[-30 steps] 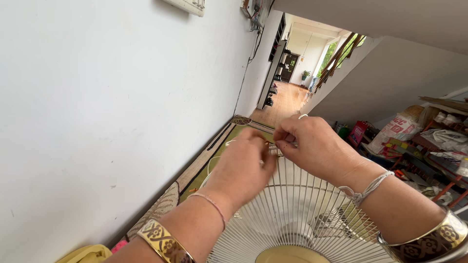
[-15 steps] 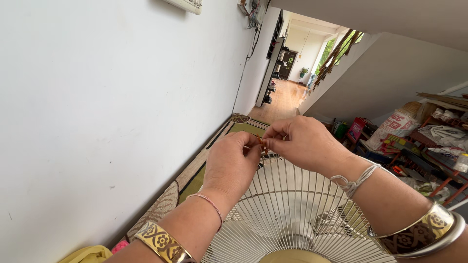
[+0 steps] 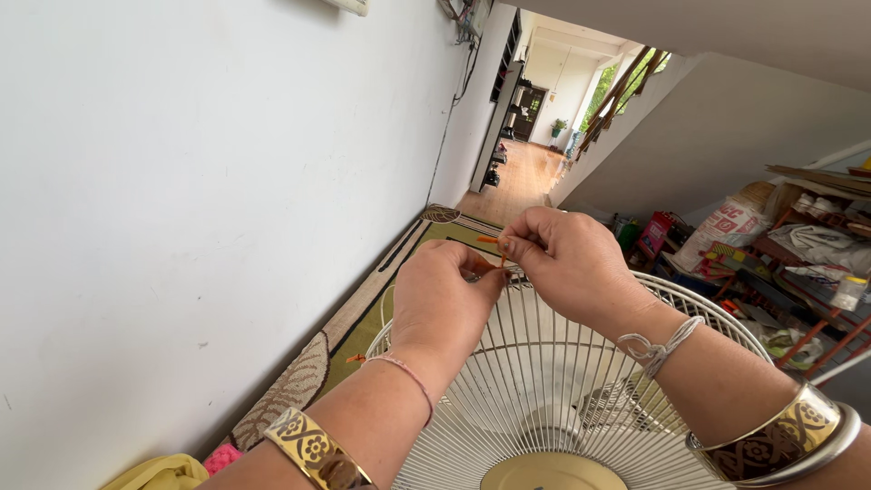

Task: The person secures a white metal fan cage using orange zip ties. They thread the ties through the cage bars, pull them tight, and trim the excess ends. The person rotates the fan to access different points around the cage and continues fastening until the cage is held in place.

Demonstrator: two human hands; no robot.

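A white wire fan guard [image 3: 553, 381] with a round cream centre cap [image 3: 552, 472] fills the lower middle of the head view. My left hand [image 3: 445, 304] rests on the guard's top rim, fingers curled at the wires. My right hand [image 3: 567, 263] is beside it, its fingertips pinching a small thin orange piece [image 3: 494, 243] just above the rim. Both wrists carry gold cuffs and thread bands.
A white wall [image 3: 209, 200] runs along the left. A green and brown patterned rug [image 3: 363, 308] lies on the floor below. Sacks, boxes and cluttered shelves [image 3: 780, 254] stand at the right under a staircase. A hallway [image 3: 526, 172] opens beyond.
Both hands have stayed at the top of the guard's rim, shifting only slightly. My right fingers now show the orange piece pinched between them.
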